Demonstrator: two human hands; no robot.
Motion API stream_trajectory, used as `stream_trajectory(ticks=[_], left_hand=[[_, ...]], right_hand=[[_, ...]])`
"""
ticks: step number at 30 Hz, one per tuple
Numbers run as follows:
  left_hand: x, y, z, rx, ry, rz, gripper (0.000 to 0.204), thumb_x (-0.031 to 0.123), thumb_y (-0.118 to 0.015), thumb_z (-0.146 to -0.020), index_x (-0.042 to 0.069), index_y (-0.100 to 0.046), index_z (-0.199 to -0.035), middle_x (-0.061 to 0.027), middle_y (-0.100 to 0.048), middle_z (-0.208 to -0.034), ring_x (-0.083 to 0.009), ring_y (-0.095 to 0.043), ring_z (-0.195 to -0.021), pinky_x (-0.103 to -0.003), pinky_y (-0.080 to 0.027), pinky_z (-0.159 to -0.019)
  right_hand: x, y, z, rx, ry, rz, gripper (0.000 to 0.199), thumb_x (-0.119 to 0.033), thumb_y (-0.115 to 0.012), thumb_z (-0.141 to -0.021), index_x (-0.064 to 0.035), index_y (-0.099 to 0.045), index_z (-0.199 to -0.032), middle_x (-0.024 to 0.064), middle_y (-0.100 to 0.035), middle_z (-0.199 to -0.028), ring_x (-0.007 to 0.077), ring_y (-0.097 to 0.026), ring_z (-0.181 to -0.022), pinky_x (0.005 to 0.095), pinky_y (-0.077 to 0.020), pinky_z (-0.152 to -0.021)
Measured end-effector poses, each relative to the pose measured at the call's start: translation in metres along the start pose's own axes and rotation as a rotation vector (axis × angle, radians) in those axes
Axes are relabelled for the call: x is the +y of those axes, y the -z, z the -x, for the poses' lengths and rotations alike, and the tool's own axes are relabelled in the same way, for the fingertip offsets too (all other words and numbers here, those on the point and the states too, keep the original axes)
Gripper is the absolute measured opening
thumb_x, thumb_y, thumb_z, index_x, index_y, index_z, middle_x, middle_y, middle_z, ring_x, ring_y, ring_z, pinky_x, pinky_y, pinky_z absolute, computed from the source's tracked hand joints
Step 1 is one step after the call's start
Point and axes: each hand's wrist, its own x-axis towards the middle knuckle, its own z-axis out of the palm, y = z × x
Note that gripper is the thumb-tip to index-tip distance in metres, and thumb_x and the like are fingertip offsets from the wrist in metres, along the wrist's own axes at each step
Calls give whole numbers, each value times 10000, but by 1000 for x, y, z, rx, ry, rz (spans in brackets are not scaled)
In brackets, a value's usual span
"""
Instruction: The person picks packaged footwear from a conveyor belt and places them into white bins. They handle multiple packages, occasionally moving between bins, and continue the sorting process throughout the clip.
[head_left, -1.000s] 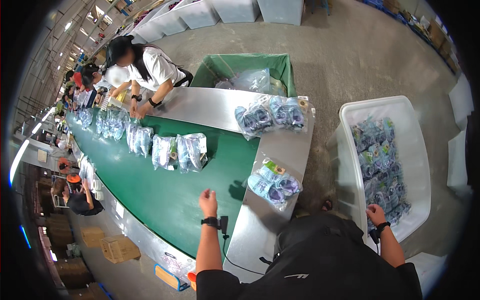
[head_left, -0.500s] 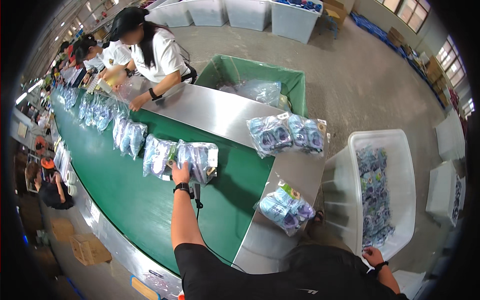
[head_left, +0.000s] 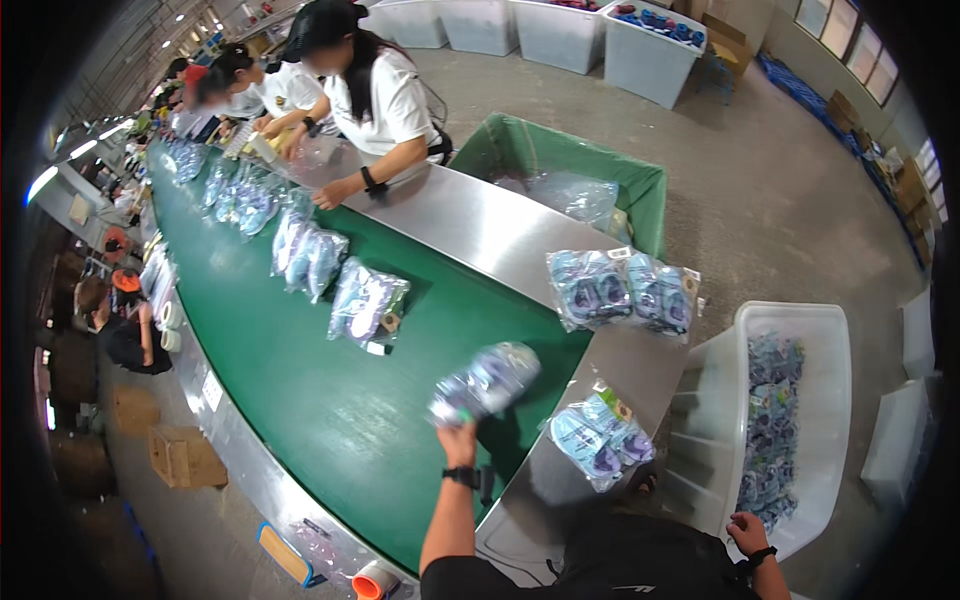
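My left hand [head_left: 457, 437] is closed on the near end of a clear plastic bag of blue and purple slippers [head_left: 490, 380], blurred by motion, above the green belt [head_left: 300, 400]. A similar bagged pair [head_left: 367, 303] lies on the belt farther left. Two more bags [head_left: 625, 290] sit side by side at the metal table's corner, and another bag [head_left: 601, 436] with a green and brown card lies nearer me. At the lower right, my right hand [head_left: 748, 533] is by the near rim of a white bin [head_left: 842, 400], fingers loosely bent with nothing seen in them.
Many blue-purple slippers [head_left: 772, 430] fill the white bin. A green-lined bin [head_left: 640, 185] stands beyond the metal ledge [head_left: 480, 215]. Across the belt, a co-worker in a white shirt [head_left: 392, 105] reaches over the ledge. Several bags [head_left: 308, 255] line the belt's far part.
My left hand has picked one bag off the belt and swung it right and nearer me; the bag beside it stayed on the belt. The view has shifted left. My right hand stays by the bin.
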Motion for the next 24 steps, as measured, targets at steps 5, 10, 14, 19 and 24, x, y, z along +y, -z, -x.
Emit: stream_trajectory(ticks=[5, 10, 14, 19, 24], left_hand=[[26, 47, 77, -148, 882, 707, 494, 152, -613, -960, 19, -479, -1417, -185, -568, -1316, -293, -618, -1148, -457, -538, -940], [34, 26, 96, -219, 618, 154, 920, 192, -808, -868, 46, -202, -1544, -216, -569, -1242, -237, -631, -1038, -341, -553, -845], [35, 8, 80, -118, 661, 67, 1046, 146, -808, -832, 19, -94, -1586, -238, -549, -1320, -275, -614, -1093, -389, -544, -871], [81, -8, 80, -164, 719, 227, 804, 203, -711, -865, 20, -279, -1519, -172, -578, -1264, -255, -614, -1102, -383, -538, -883], [171, -46, 128, -262, 570, 332, 445, 165, -618, -921, 64, -497, -1337, -81, -612, -1184, -211, -618, -1072, -351, -514, -919]], right_hand=[[0, -6, -18, -62, 33, 6, 325, -193, -746, -822, 15, -671, -1061, 107, -711, -861, 193, -690, -805, 330, -550, -759], [4, -10, -39, -59, 150, 87, 333, -220, -746, -814, 6, -692, -1053, 135, -717, -870, 229, -704, -818, 351, -556, -778], [-7, -11, -48, -25, 232, 133, 360, -239, -756, -825, -1, -690, -1086, 131, -714, -885, 242, -700, -831, 354, -555, -789], [-49, 0, -55, -7, 428, -13, 306, -156, -724, -874, 9, -662, -1124, 109, -691, -939, 189, -673, -871, 321, -541, -796], [-124, 19, -44, -23, 547, -162, 347, -143, -699, -897, 3, -635, -1205, 101, -665, -994, 189, -658, -884, 328, -528, -803]])
